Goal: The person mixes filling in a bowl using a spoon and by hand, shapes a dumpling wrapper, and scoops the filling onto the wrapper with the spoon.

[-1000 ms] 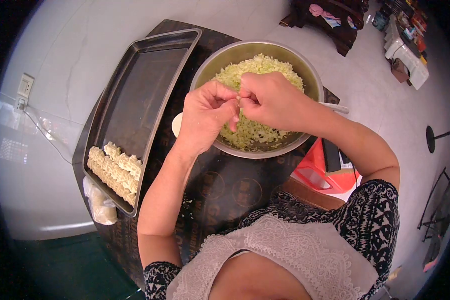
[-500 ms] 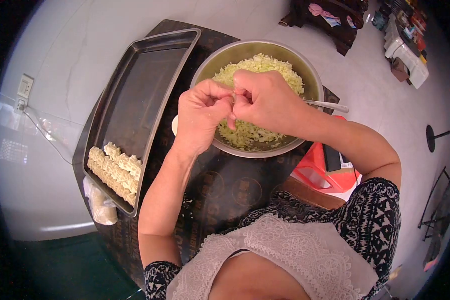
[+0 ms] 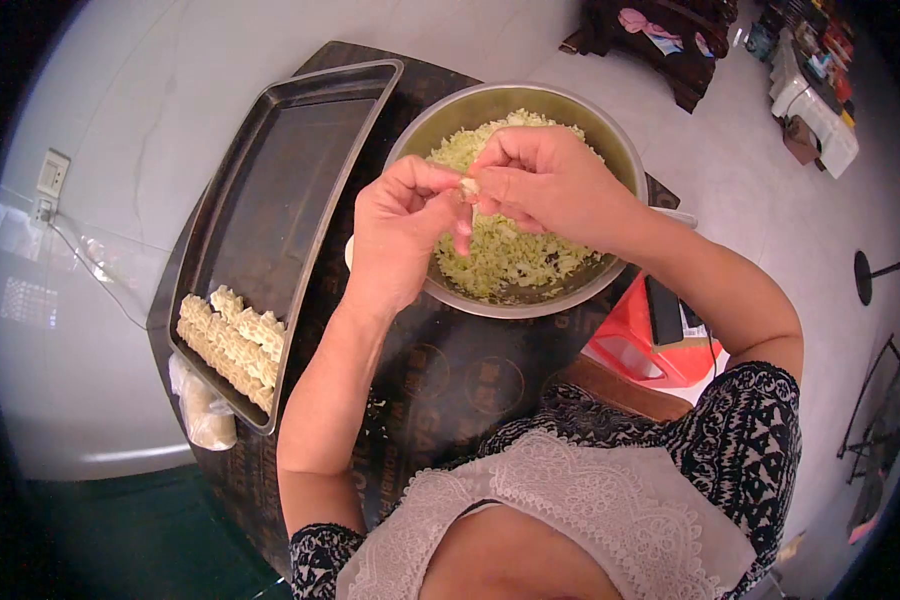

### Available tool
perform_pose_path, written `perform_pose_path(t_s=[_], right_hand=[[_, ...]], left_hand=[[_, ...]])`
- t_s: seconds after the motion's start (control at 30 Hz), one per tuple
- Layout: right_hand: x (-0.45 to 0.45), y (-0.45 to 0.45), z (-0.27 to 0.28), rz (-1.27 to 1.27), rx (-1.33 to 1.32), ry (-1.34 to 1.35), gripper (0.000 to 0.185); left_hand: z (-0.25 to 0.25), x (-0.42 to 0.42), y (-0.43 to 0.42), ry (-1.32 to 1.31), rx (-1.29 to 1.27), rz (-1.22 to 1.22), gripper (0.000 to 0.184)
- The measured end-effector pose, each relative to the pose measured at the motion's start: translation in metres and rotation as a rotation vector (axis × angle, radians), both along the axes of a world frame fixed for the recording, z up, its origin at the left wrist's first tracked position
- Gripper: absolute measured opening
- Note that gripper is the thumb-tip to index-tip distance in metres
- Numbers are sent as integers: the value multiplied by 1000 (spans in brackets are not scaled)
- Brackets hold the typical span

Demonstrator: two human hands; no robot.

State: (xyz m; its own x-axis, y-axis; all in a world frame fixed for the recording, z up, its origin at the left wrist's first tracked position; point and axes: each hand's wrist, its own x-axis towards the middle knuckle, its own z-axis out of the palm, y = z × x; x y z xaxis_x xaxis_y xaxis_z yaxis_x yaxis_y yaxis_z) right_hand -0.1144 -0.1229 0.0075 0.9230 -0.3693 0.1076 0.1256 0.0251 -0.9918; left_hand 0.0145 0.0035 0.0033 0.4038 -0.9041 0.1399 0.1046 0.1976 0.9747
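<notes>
Over the steel bowl (image 3: 620, 130) of chopped pale-green vegetable (image 3: 515, 255), both hands meet at a small pale piece of dough (image 3: 469, 186). My left hand (image 3: 407, 215) pinches it between thumb and fingers. Bent fingers of my right hand (image 3: 545, 185) close on its other side, covering part of it. A spoon handle (image 3: 678, 216) rests on the bowl's right rim, partly behind my right forearm. To the left, the dark metal tray (image 3: 270, 200) holds rows of pleated dumplings (image 3: 225, 345) at its near end. A pale round thing shows beside my left wrist, mostly hidden.
A dark patterned table (image 3: 450, 400) lies under the tray and bowl. Below the tray is a plastic bag (image 3: 206, 410) with something pale inside. A red stool (image 3: 645, 340) with a phone-like black object stands at the right. Dark wooden furniture (image 3: 660, 40) is farther back.
My right hand's fingers have turned and opened out a little from their tight pinch, so the pale piece shows more. My left hand has shifted slightly left.
</notes>
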Motion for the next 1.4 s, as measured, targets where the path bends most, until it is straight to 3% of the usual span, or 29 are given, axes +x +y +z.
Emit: perform_pose_path(t_s=[0.17,0.37,0.5,0.57,0.63,0.87,1.1,1.27,1.4], right_hand=[[0,-5,-3,-25,-272,4,12],[3,-10,-6,-87,-228,-27,14],[7,-12,-12,-197,-390,-194,14],[1,-10,-3,-111,-216,-85,12],[-1,-8,-3,-111,-208,-75,11],[-2,-1,-6,-133,-310,-90,6],[-3,5,-2,-152,-385,-82,5],[0,10,10,-310,-673,-229,10],[2,11,17,-305,-729,-285,10]], left_hand=[[6,-7,1,-245,63,34,7],[14,-2,2,158,-1,15,8],[11,1,6,-85,155,-17,5],[13,-1,9,-202,253,-43,5],[17,-5,10,-333,357,-39,9],[19,-14,8,-160,212,-2,15],[18,-14,8,-154,100,71,5],[28,-11,6,-172,84,103,4],[38,-9,9,-181,75,83,3]])
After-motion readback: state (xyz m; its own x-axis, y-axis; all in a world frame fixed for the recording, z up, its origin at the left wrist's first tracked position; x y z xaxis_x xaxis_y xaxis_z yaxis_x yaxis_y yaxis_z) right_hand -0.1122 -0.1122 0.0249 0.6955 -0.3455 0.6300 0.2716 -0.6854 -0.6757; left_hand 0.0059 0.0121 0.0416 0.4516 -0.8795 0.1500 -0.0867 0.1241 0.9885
